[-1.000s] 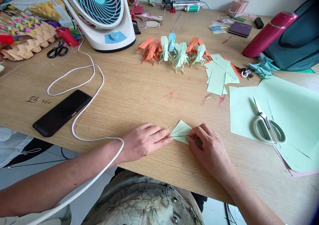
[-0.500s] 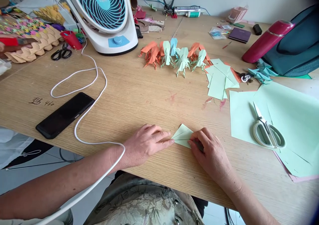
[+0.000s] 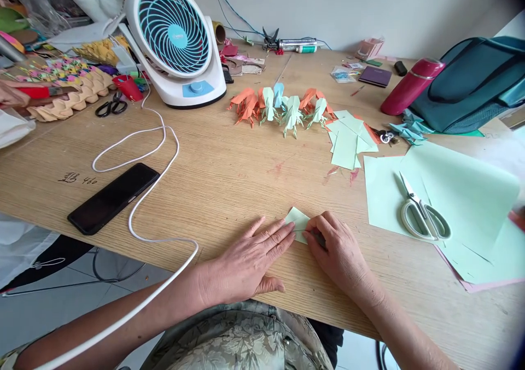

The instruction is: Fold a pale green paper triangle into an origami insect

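Head view: green paper [image 3: 297, 216] lies near the table's [image 3: 213, 206] front edge. Left hand [image 3: 250, 258] rests flat, unclenched, fingertips on it, I judge to stop it sliding; right hand [image 3: 338, 250] pinches its right side (scissors [image 3: 423, 216] well apart, on larger green sheet [image 3: 463, 178]).

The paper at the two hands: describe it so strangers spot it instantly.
Find the wooden table, then the left hand and right hand near its front edge. The small pale green paper lies between them, partly under the left. Unlike the piled green papers and large green sheets, it alone touches hands.
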Tool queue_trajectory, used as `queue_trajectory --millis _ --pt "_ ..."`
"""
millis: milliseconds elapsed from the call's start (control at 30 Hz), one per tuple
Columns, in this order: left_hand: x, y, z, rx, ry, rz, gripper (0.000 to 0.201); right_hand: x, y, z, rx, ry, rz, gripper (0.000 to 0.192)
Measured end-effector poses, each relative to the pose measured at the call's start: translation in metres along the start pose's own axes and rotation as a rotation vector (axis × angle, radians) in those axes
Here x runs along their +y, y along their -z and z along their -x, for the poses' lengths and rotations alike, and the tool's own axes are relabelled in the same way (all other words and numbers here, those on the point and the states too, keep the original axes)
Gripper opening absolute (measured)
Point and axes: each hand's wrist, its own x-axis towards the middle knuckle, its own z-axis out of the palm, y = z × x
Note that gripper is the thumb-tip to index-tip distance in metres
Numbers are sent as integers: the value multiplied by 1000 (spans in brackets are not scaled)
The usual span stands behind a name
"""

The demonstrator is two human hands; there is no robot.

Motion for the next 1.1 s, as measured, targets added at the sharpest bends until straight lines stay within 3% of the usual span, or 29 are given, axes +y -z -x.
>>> queue_trajectory --millis 267,367,467,567,1100 --pt "2 -1 -1 -41 39 26 83 6 18 15 -5 24 -211 15" --pt "2 -1 -1 -34 35 35 81 6 24 29 19 143 -111 25" --pt "2 -2 -2 -38 40 32 82 3 26 38 -27 316 34 36" --pt "2 -2 -2 -23 38 32 84 1 27 39 -75 401 148 43" --pt "10 -6 -3 59 106 -32 76 5 21 46 -112 327 177 45"
